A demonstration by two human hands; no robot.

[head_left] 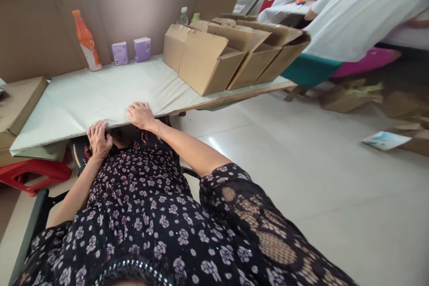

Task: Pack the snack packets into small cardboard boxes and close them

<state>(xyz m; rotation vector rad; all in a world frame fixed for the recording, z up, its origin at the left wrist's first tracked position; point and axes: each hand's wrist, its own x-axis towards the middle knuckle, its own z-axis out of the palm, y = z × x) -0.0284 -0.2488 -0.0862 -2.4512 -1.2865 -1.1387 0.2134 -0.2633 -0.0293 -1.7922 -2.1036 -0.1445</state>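
Note:
Both of my hands rest at the front edge of a table [110, 94] with a pale covering. My left hand [99, 139] touches the edge with its fingers laid forward and holds nothing. To its right, a little farther onto the top, lies my right hand [140, 115], palm down, fingers slightly bent, also holding nothing. At the back of the table stand an orange-capped bottle of orange drink [87, 44] and two purple tissue packs, one on the left [119, 53] and one on the right [142, 50]. Several open cardboard boxes [214, 60] stand together on the right part.
A tall cardboard panel [134, 4] backs the table. At left are a closed cardboard box [20, 103] and a red stool [36, 174]. A clear bottle [182, 17] shows behind the boxes. People in white shirts [365, 13] are at the right, with cartons [350, 96] on the floor.

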